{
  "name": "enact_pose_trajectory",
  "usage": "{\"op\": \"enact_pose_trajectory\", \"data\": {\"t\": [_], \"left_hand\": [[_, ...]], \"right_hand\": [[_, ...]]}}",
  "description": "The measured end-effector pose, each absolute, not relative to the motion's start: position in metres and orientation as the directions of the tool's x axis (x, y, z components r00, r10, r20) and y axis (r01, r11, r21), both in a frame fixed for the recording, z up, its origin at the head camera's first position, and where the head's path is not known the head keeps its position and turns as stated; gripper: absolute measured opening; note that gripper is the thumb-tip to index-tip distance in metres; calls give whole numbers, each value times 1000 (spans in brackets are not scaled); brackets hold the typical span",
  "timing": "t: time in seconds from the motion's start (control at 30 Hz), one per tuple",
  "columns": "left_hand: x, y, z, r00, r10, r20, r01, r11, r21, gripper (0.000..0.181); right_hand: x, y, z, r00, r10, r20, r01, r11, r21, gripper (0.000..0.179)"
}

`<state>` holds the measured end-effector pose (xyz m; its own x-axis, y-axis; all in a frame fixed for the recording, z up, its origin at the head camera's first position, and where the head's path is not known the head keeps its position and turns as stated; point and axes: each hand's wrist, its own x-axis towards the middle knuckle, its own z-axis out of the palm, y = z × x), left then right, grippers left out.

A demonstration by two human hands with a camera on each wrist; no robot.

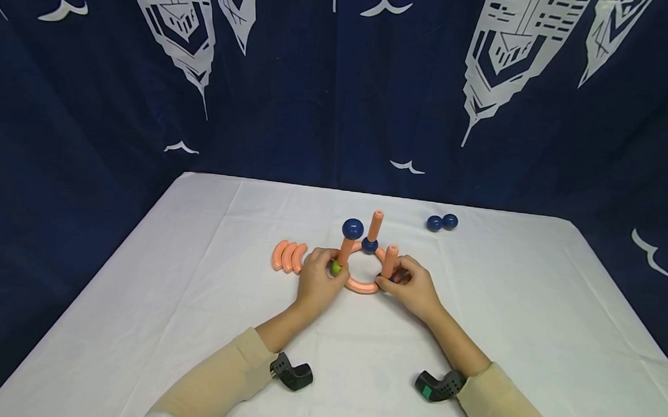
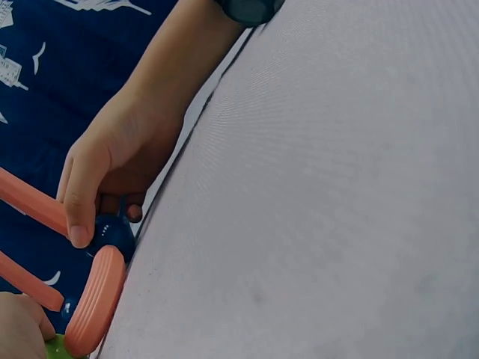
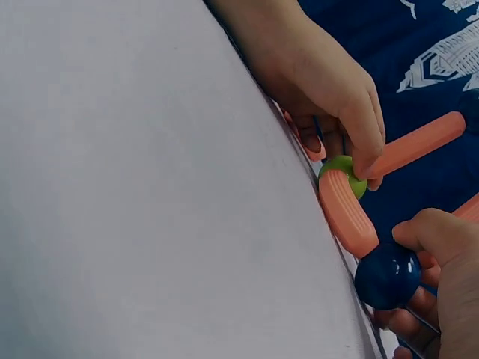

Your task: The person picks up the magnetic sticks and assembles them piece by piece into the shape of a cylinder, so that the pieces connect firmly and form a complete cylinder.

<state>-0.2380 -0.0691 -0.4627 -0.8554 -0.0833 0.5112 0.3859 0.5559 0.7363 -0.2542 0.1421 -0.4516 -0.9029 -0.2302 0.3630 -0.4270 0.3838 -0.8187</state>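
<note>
My left hand pinches a green ball at the left side of a ring of curved orange pieces. From the green ball rises an orange rod topped by a blue ball. At the ring's right, the fingers of my right hand grip another blue ball, mostly hidden in the head view. A second orange rod stands up from it. On the ring's far side, a third rod stands in a blue ball, its top bare.
Left of the ring, three loose curved orange pieces lie side by side. Two blue balls sit near the back edge of the white-covered table. Behind hangs a dark blue patterned curtain. Each forearm wears a black wrist device.
</note>
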Motion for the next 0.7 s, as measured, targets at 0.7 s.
{"op": "enact_pose_trajectory", "data": {"t": [0.7], "left_hand": [[-238, -69, -459, -843, -135, 521, 349, 601, 719, 20]], "right_hand": [[-225, 126, -423, -851, -332, 407, -499, 272, -822, 14]]}}
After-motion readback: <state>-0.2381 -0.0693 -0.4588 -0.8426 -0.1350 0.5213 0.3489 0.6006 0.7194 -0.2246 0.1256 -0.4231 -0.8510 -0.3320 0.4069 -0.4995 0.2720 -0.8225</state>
